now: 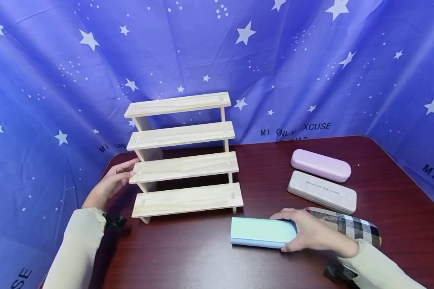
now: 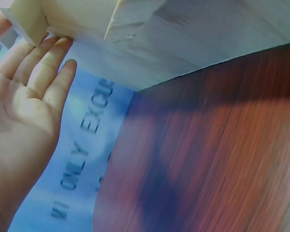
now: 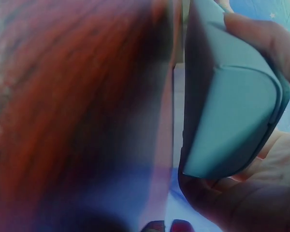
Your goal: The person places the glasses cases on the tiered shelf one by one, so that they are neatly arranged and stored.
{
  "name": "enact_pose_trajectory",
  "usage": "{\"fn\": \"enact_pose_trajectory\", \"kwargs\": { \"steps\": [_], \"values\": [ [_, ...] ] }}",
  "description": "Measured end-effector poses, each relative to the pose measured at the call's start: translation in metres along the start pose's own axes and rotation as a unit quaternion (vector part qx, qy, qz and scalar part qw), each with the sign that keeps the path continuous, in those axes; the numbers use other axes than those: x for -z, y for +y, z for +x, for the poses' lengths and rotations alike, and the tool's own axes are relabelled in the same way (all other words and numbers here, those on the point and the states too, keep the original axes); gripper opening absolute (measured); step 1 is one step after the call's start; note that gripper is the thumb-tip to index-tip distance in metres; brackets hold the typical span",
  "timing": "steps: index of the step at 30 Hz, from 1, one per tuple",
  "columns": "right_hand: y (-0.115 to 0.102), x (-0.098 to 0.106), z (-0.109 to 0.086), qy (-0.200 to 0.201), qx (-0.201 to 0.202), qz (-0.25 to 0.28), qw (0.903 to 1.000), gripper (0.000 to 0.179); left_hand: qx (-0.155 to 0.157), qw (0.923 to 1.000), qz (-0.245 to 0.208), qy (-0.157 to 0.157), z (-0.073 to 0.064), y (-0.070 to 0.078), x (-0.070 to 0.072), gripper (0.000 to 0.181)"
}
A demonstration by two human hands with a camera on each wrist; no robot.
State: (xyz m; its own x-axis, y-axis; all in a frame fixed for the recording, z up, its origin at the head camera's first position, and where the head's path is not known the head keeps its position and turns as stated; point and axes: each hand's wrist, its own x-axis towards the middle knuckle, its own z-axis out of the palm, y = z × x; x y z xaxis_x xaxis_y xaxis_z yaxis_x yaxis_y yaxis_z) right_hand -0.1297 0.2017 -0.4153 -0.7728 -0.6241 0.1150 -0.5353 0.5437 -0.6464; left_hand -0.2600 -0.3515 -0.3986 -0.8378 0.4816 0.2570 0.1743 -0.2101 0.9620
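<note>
A four-step wooden display stand [image 1: 186,167] stands at the left of the table. At the left end of its second-lowest step, my left hand [image 1: 112,182] holds the board, thumb at the front and fingers behind. In the left wrist view, the left hand's fingers [image 2: 50,67] are nearly straight, their tips at the wood. My right hand [image 1: 307,230] grips the right end of a light blue glasses case [image 1: 256,230], low over the table in front of the stand. The right wrist view shows the blue case's end [image 3: 232,121] between thumb and fingers.
To the right lie a pink glasses case [image 1: 320,164], a pale case with printed lettering [image 1: 322,192] and a plaid case [image 1: 351,224], partly hidden by the right hand. The dark red wooden table [image 1: 188,265] meets a blue star-patterned curtain [image 1: 293,60] behind.
</note>
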Motion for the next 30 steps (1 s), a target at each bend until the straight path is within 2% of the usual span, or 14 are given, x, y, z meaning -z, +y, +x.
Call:
{"fn": "enact_pose_trajectory", "kwargs": {
  "steps": [8,12,17,24,30],
  "values": [
    [-0.005,0.009,-0.002,0.010,0.026,0.004,0.9996,0.057,0.017,0.9995,0.011,0.026,0.015,-0.007,-0.027,0.055],
    [-0.006,0.015,-0.002,0.011,0.022,0.004,0.9997,0.056,0.017,0.9993,0.013,0.031,0.021,-0.011,-0.040,0.052],
    [-0.006,0.023,0.001,0.015,0.046,0.009,0.9988,0.056,0.017,0.9990,0.025,0.033,0.030,-0.015,-0.054,0.051],
    [-0.003,0.033,0.002,0.007,0.050,0.034,0.9981,0.057,0.018,0.9981,0.053,0.026,0.045,-0.021,-0.067,0.052],
    [-0.006,0.038,0.003,0.003,0.038,0.061,0.9974,0.056,0.020,0.9983,0.052,0.019,0.056,-0.026,-0.072,0.054]
  ]
}}
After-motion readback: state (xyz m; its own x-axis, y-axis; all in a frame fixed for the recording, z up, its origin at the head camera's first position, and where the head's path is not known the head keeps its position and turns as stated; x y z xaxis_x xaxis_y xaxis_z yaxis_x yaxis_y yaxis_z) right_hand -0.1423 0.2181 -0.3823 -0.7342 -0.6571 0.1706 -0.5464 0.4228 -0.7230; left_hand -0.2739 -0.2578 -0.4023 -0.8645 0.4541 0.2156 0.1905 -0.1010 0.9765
